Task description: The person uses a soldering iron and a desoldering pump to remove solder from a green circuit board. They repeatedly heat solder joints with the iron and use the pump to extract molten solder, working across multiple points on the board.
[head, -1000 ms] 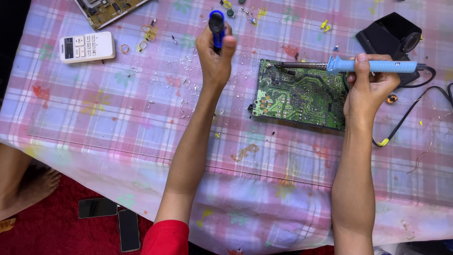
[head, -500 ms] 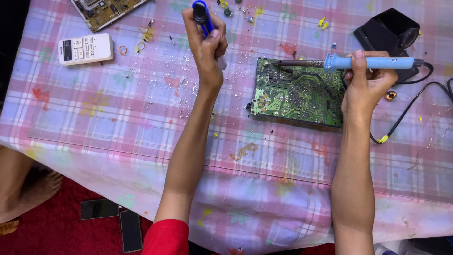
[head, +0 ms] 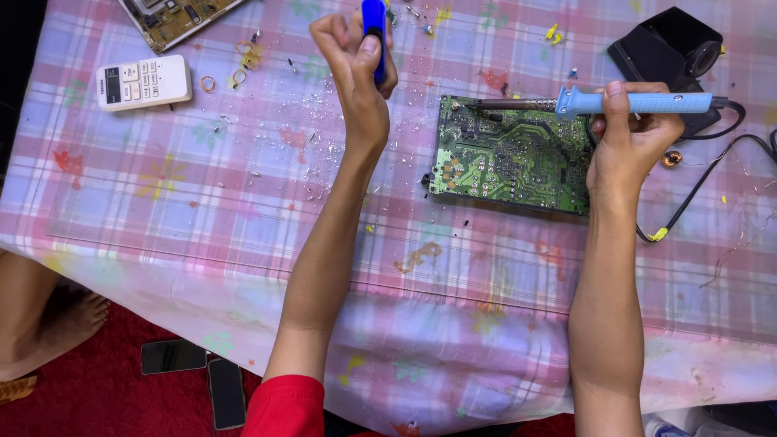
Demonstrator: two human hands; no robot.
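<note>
the left hand point(head: 356, 61) is clenched around a dark blue plastic pen-shaped tool point(head: 374, 32), held upright above the far edge of the pink checked tablecloth-covered table point(head: 202, 210). the right hand point(head: 633, 133) grips a light blue-handled soldering iron point(head: 627, 103), its metal tip lying across the far edge of the green rectangular circuit board point(head: 511, 158) flat mid-table. a white remote control point(head: 143, 82) lies near the far left corner.

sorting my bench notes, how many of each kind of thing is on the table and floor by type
green circuit boards: 2
light blue soldering iron, in right hand: 1
dark blue tool, in left hand: 1
white remote control: 1
black iron stand: 1
dark phones on floor: 2
total: 8
</note>
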